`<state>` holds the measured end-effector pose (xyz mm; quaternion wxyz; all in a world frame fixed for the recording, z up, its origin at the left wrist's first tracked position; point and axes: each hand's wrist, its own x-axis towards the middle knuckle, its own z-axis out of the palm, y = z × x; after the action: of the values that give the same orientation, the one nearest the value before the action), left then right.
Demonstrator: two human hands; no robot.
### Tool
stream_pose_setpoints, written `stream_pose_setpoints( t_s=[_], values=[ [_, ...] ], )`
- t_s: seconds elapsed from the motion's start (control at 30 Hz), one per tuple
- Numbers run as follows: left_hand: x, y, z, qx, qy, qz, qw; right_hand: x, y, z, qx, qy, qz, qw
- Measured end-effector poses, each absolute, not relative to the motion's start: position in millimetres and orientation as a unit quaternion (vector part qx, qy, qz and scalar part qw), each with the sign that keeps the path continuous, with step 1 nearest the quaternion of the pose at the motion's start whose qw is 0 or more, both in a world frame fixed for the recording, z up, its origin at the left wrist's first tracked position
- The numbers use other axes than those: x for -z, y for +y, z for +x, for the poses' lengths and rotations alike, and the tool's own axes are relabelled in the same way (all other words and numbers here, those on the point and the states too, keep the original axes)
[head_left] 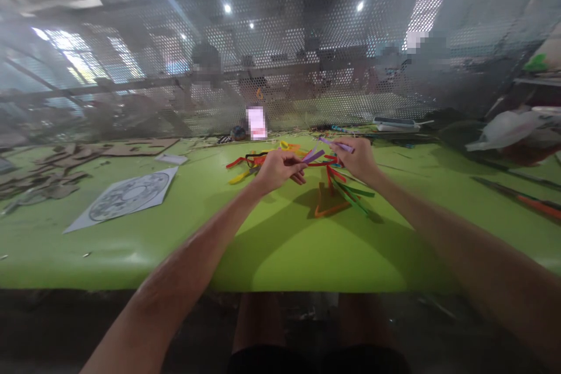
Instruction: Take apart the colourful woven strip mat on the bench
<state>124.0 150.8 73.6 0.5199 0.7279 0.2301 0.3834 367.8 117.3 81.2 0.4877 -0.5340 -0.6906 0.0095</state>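
Note:
My left hand [281,168] is closed in a pinch on purple strips [314,156] that stick out to the right of its fingertips. Just to the right, my right hand [357,158] pinches another purple strip [343,146], its thin end pointing left. Beneath and between the hands lies a loose heap of coloured strips: red strips [336,174], green strips [353,193], a bent orange strip [332,210] and yellow strips [241,176]. Part of the heap is hidden behind my hands. What the strips are made of I cannot tell.
A sheet with a printed round pattern [131,194] lies at left, beside brown cardboard scraps [109,149]. A perforated screen [298,64] stands behind the green table [280,257]. A white tray [397,124] sits at the back, and long orange-handled tools [530,200] lie at right.

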Motion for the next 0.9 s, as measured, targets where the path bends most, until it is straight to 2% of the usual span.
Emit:
stream_pose_setpoints(
  t_s=[0.5, 0.7, 0.9],
  values=[
    [-72.9, 155.9, 120.8, -0.359, 0.251, 0.737, 0.514, -80.2, 117.8, 367.8, -0.002, -0.695, -0.537, 0.478],
    [-67.9, 155.9, 122.6, -0.354, 0.192, 0.771, 0.494, -81.5, 116.6, 367.4, 0.006, -0.704, -0.549, 0.451],
    [-67.6, 157.6, 125.4, -0.421, 0.182, 0.796, 0.395, -80.6, 116.0, 366.3, -0.026, -0.720, -0.542, 0.433]
  ],
)
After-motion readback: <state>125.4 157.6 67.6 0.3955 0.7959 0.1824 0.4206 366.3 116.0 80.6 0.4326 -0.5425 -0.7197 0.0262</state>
